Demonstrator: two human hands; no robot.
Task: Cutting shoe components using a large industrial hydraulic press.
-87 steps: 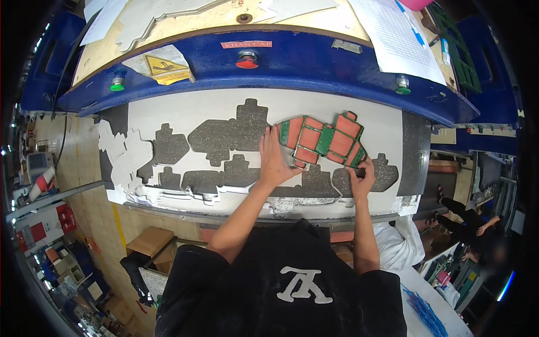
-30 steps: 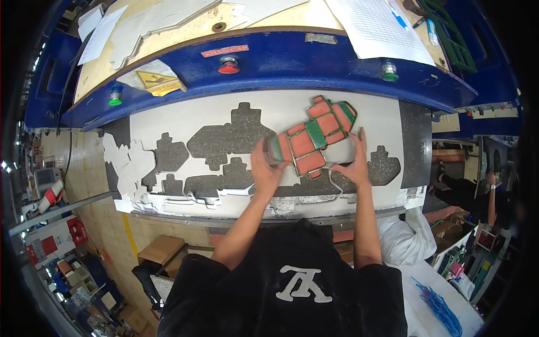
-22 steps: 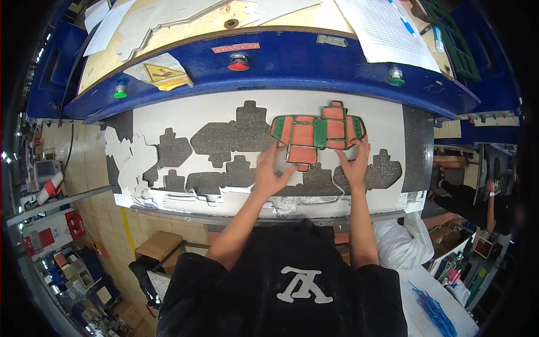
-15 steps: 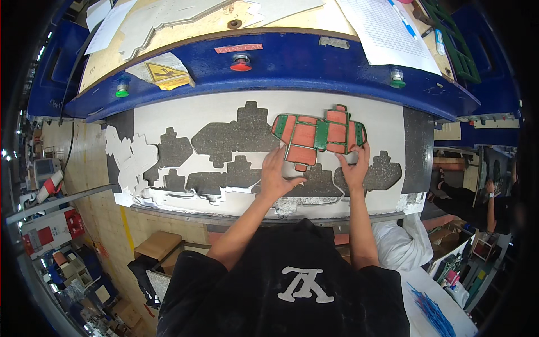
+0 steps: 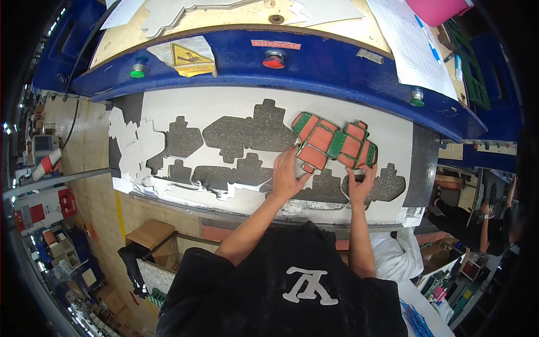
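Observation:
A cutting die [image 5: 317, 139] with orange foam pads, green parts and a dark rim lies tilted on a white sheet [image 5: 387, 126], its right end nearer to me. My left hand [image 5: 288, 178] grips its near left edge, thumb stretched out to the right. At the near right end, my right hand [image 5: 361, 186] has its fingers bent on the rim. Under and around the hands, the sheet has several die-shaped cutouts [image 5: 247, 135] through which a dark, speckled surface shows. Part of the cutouts near me is covered by my hands.
White scrap pieces [image 5: 132, 137] are heaped at the sheet's left end. Beyond stands a blue machine beam [image 5: 236, 62] with a red button [image 5: 274, 59] and green buttons. Papers [image 5: 418, 50] lie on the ledge above. A person [image 5: 485, 224] is at far right.
The die has turned clockwise, its right end swinging toward me. Both hands have moved along with it, still at its near edge. The whole view has also shifted slightly.

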